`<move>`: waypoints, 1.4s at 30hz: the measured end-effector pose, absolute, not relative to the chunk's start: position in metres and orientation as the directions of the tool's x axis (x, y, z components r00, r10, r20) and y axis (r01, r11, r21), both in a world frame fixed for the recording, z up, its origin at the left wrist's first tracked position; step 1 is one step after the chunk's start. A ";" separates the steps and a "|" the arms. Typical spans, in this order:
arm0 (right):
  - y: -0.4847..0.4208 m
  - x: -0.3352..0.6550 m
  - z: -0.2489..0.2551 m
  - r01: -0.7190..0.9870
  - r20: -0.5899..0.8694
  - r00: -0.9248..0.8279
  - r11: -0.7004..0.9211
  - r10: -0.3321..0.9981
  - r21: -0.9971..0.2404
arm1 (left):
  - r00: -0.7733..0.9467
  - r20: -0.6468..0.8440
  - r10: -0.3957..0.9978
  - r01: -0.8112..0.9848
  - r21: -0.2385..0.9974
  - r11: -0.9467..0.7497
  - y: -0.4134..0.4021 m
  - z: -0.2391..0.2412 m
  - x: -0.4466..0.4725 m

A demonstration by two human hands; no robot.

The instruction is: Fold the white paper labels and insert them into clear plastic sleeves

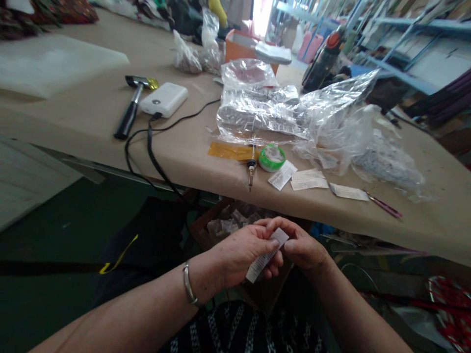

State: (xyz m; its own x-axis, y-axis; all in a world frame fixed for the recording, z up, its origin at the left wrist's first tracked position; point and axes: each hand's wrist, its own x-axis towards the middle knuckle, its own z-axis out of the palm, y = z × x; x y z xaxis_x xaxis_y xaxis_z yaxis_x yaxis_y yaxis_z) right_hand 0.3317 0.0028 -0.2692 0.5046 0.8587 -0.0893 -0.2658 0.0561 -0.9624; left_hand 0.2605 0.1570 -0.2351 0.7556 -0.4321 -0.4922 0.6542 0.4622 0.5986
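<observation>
My left hand [246,252] pinches a small white printed label [263,262] between thumb and fingers, over my lap below the table edge. At the label's upper end my right hand [300,245] is curled, its thumb and index finger closed about that end. Under and behind the hands stands a cardboard box [200,230] with many small clear packets [235,220] in it. On the table edge ahead lie several more printed labels [309,180], a pink-handled pair of tweezers [384,203], a green-rimmed round tub [272,158] and a pen-like tool with a thin metal tip [251,166].
Crumpled clear plastic bags [257,113] cover the table's middle and right. An amber film strip [228,151] lies near the edge. Leftward are a white box [165,99] with a black cable [150,142] and a hammer-like tool [129,115]. Blue shelves [405,73] stand behind.
</observation>
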 end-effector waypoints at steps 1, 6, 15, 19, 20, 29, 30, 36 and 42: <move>0.004 0.331 -0.266 -0.199 -0.088 0.538 0.025 0.839 -0.980 | 0.765 -0.497 -0.410 0.644 0.599 0.476 0.157 -0.235 0.261; 0.010 0.321 -0.250 0.405 0.173 0.757 -0.245 0.630 -0.881 | 0.810 -0.508 -0.293 0.579 0.616 0.534 0.163 -0.234 0.264; 0.021 0.314 -0.250 0.431 0.226 0.825 -0.317 0.518 -0.845 | 0.848 -0.485 -0.216 0.510 0.631 0.585 0.168 -0.235 0.263; 0.032 0.319 -0.252 0.084 0.025 0.889 -0.110 0.456 -0.990 | 0.883 -0.449 -0.138 0.442 0.694 0.568 0.169 -0.236 0.261; 0.035 0.320 -0.253 0.039 -0.006 0.892 -0.089 0.452 -0.995 | 0.889 -0.442 -0.118 0.426 0.708 0.563 0.169 -0.237 0.261; 0.055 0.323 -0.255 -0.105 -0.119 0.881 -0.057 0.457 -0.993 | 0.917 -0.396 0.043 0.327 0.810 0.486 0.174 -0.243 0.261; 0.058 0.324 -0.254 -0.099 -0.116 0.882 -0.061 0.457 -0.993 | 0.921 -0.385 0.056 0.314 0.820 0.479 0.175 -0.243 0.261; 0.070 0.335 -0.247 0.057 -0.002 0.877 -0.108 0.481 -0.993 | 0.949 -0.235 0.208 0.177 0.949 0.262 0.191 -0.242 0.267; 0.078 0.345 -0.245 0.180 0.055 0.889 -0.235 0.455 -0.955 | 0.939 -0.030 0.344 0.052 0.997 -0.055 0.206 -0.237 0.278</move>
